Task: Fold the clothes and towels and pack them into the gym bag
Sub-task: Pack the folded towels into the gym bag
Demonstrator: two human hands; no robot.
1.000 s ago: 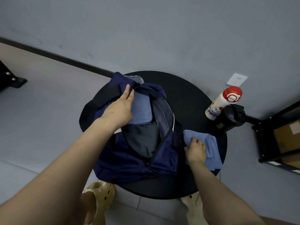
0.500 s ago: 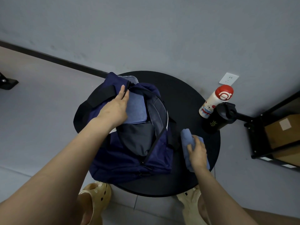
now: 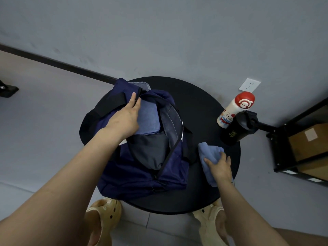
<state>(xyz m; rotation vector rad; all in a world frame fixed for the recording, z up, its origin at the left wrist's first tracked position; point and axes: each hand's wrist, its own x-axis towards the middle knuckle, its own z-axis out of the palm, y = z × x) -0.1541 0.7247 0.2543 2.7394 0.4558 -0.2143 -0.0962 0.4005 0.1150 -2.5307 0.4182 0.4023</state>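
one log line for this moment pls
left hand: holds gym bag open | right hand: grips folded blue towel on table | packed: blue towel, dark garment | next: likely towel into bag

A plain grey wall [image 3: 177, 32] fills the upper half of the view, with a dark baseboard [image 3: 58, 65] running along its foot. A white power socket [image 3: 249, 84] is set low in the wall on the right. The floor [image 3: 35, 121] is pale grey, with tile seams visible near the bottom. A round black table [image 3: 198, 103] stands close to the wall. At the right edge, a black metal shelf [image 3: 276, 157] holds a cardboard box [image 3: 308, 144]. The light is soft and even.
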